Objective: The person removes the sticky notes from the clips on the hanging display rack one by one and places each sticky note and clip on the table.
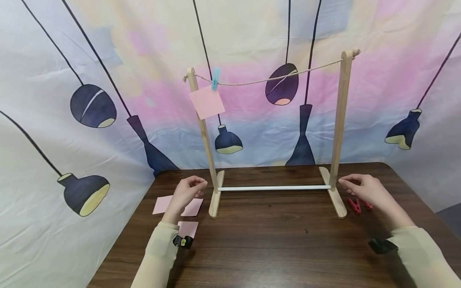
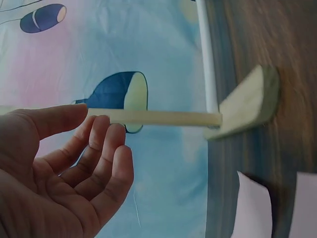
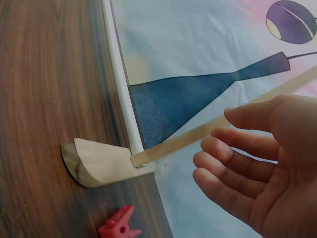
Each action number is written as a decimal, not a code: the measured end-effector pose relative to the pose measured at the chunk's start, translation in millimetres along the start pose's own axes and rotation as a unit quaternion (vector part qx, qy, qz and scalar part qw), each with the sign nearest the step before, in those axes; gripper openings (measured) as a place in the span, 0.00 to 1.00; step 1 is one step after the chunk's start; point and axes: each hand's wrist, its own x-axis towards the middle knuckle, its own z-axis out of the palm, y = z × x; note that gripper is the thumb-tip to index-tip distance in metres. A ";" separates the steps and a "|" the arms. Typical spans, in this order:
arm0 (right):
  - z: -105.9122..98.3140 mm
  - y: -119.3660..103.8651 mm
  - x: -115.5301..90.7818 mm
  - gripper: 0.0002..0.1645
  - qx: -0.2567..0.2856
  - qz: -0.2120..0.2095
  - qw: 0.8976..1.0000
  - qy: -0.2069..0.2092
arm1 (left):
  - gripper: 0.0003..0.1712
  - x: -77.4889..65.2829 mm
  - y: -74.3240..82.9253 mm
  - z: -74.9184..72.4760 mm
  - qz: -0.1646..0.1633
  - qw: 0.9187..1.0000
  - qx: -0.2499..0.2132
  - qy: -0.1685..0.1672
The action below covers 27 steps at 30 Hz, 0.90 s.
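Observation:
My left hand [image 1: 187,193] hovers over the table's left side, beside the left post of a wooden frame, above several pink paper squares [image 1: 192,208]. In the left wrist view its loosely bent fingers [image 2: 116,163] hold nothing. My right hand [image 1: 365,188] hangs beside the right post, above red clothespins [image 1: 354,206]. Nothing lies between its relaxed fingers in the right wrist view, where one red clothespin [image 3: 119,224] shows at the bottom. Between the posts runs a string [image 1: 248,84]. A blue clothespin [image 1: 215,79] clips a pink paper square [image 1: 207,103] to it near the left post.
The frame's white crossbar [image 1: 273,188] joins its two wooden feet [image 1: 337,202] low over the brown table [image 1: 266,244]. Behind stands a backdrop cloth [image 1: 252,132] printed with dark lamps. Both wrists wear black devices [image 1: 382,245].

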 end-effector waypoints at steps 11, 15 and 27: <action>11.4 -9.9 3.0 0.28 0.021 -0.011 1.000 -0.001 | 0.17 14.3 27.4 8.0 0.035 0.999 -0.036 0.021; 14.2 -13.0 3.9 0.28 0.024 -0.020 0.999 -0.003 | 0.17 20.5 41.8 12.1 0.055 0.997 -0.050 0.037; 14.1 -18.7 3.4 0.27 0.025 -0.040 0.999 -0.004 | 0.22 30.0 78.1 17.6 0.120 0.982 -0.126 0.070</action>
